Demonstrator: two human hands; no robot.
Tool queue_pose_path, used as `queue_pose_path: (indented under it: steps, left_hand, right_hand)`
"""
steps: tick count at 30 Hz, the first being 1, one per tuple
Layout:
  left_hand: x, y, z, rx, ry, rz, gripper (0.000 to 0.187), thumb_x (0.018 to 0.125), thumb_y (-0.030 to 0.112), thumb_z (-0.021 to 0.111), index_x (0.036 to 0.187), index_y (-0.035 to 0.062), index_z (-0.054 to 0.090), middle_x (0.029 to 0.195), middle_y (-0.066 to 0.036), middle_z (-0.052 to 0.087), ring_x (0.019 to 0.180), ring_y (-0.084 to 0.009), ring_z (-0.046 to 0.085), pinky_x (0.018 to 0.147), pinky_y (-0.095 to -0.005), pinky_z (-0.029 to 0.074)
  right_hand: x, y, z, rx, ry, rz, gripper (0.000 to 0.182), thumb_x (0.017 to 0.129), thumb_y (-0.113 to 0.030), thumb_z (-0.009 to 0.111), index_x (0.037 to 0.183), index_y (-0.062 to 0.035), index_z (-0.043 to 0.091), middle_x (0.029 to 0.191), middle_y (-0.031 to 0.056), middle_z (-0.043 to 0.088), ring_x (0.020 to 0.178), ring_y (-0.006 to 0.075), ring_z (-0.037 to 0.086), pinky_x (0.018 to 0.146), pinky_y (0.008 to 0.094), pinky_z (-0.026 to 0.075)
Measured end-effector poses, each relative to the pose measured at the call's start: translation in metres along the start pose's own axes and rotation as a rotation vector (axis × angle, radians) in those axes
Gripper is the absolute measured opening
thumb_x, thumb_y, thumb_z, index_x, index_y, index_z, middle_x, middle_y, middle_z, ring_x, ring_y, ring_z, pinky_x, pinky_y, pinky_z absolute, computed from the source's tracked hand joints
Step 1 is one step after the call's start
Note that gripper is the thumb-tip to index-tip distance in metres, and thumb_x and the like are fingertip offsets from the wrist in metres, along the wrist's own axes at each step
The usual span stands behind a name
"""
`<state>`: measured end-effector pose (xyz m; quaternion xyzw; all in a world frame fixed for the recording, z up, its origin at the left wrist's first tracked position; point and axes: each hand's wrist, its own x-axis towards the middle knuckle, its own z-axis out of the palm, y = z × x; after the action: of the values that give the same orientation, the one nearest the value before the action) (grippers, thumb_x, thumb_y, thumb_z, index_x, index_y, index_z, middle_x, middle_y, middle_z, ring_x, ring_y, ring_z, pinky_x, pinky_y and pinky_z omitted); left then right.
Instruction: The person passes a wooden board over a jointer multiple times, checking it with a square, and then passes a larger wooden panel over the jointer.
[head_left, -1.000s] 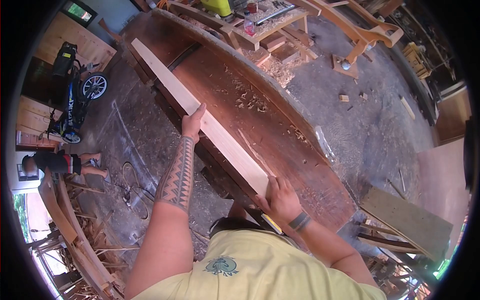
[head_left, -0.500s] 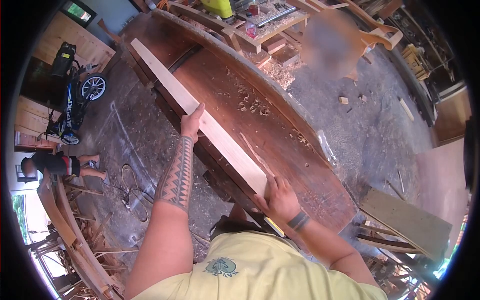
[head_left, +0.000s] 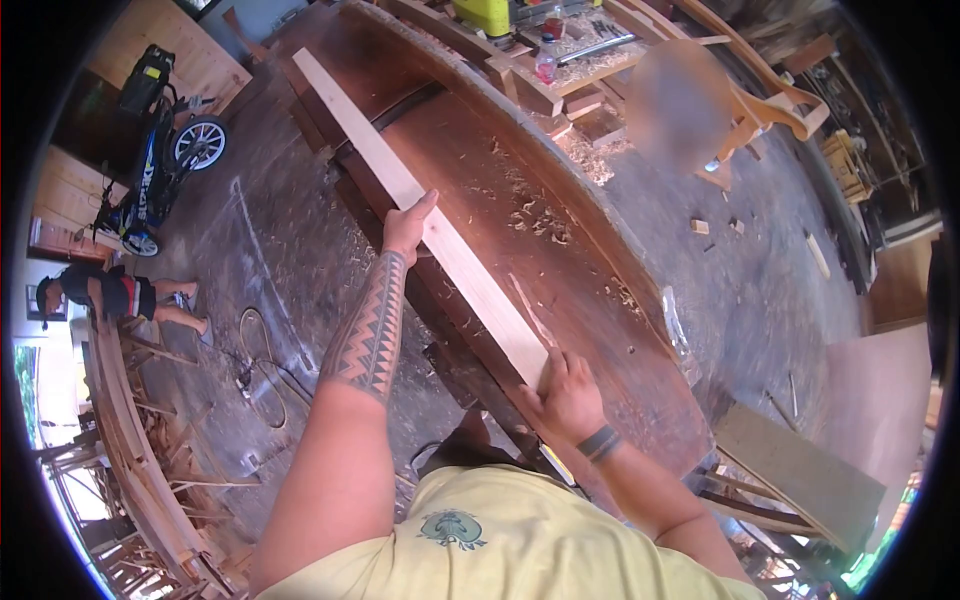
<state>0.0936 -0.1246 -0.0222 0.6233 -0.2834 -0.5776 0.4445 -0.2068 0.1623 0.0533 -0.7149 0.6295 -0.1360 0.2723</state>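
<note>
A long, pale wooden board (head_left: 472,282) lies slantwise along the near side of a large brown wooden surface (head_left: 630,385) with a raised far edge. My left hand (head_left: 408,228) is closed around the board's near side about midway along, thumb laid over the top face. At the board's near end, my right hand (head_left: 570,398) grips it, fingers on the far side and thumb at the near one. The underside of the board and some of my fingertips are hidden.
Wood shavings (head_left: 540,218) are scattered over the brown surface. Beyond it stands a bench with a bottle (head_left: 546,66) and a yellow-green tool (head_left: 484,14). A motorbike (head_left: 160,170) and another person (head_left: 110,292) are at left. A cable (head_left: 258,345) lies on the floor.
The camera view has shifted and turned slightly, so the board's far end appears higher and farther right. Both hands keep their hold on the board.
</note>
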Motion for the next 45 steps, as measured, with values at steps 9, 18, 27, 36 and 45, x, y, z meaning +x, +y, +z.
queue_pose_path:
  steps: [9, 18, 27, 36, 45]
  left_hand:
    - [0.009, 0.022, -0.006, 0.091, -0.012, -0.070, 0.066, 0.091, 0.054, 0.086, 0.128, 0.0013, 0.071, 0.111, -0.009, 0.075, 0.090, -0.0234, 0.076, 0.074, -0.0540, 0.065]
    - [0.039, 0.031, -0.017, 0.098, -0.001, -0.095, 0.067, 0.086, 0.057, 0.088, 0.128, 0.0057, 0.075, 0.107, -0.008, 0.076, 0.088, -0.0222, 0.076, 0.068, -0.0529, 0.060]
    - [0.056, 0.048, -0.025, 0.102, 0.001, -0.092, 0.070, 0.086, 0.058, 0.088, 0.128, 0.0046, 0.074, 0.117, -0.011, 0.076, 0.098, -0.0260, 0.076, 0.076, -0.0539, 0.060]
    - [0.002, -0.006, -0.018, -0.112, -0.100, -0.241, 0.077, 0.091, 0.068, 0.074, 0.150, 0.0197, 0.065, 0.140, -0.004, 0.071, 0.122, -0.0268, 0.069, 0.091, -0.0617, 0.058]
    - [-0.100, -0.093, 0.019, -0.206, -0.208, -0.333, 0.074, 0.093, 0.061, 0.078, 0.142, 0.0067, 0.070, 0.128, -0.005, 0.072, 0.108, -0.0161, 0.070, 0.090, -0.0360, 0.059]
  right_hand:
    - [0.022, -0.011, 0.008, -0.055, 0.024, -0.018, 0.080, 0.091, -0.043, 0.079, 0.145, 0.0086, 0.051, 0.131, 0.0283, 0.061, 0.122, 0.0454, 0.061, 0.107, 0.0512, 0.051]
    - [0.046, -0.019, 0.016, -0.081, 0.004, 0.008, 0.080, 0.090, -0.042, 0.081, 0.146, 0.0070, 0.052, 0.130, 0.0259, 0.062, 0.121, 0.0431, 0.062, 0.106, 0.0489, 0.052]
    - [0.073, -0.029, 0.023, -0.092, 0.039, -0.011, 0.080, 0.089, -0.041, 0.082, 0.146, 0.0065, 0.052, 0.129, 0.0254, 0.062, 0.121, 0.0432, 0.061, 0.107, 0.0493, 0.052]
    - [0.095, -0.035, 0.029, -0.120, 0.021, 0.005, 0.084, 0.087, -0.041, 0.083, 0.148, 0.0061, 0.050, 0.129, 0.0263, 0.062, 0.122, 0.0438, 0.061, 0.106, 0.0504, 0.052]
    - [0.128, -0.050, 0.031, -0.090, 0.038, 0.002, 0.086, 0.084, -0.036, 0.086, 0.150, 0.0056, 0.050, 0.132, 0.0288, 0.063, 0.123, 0.0458, 0.062, 0.106, 0.0518, 0.053]
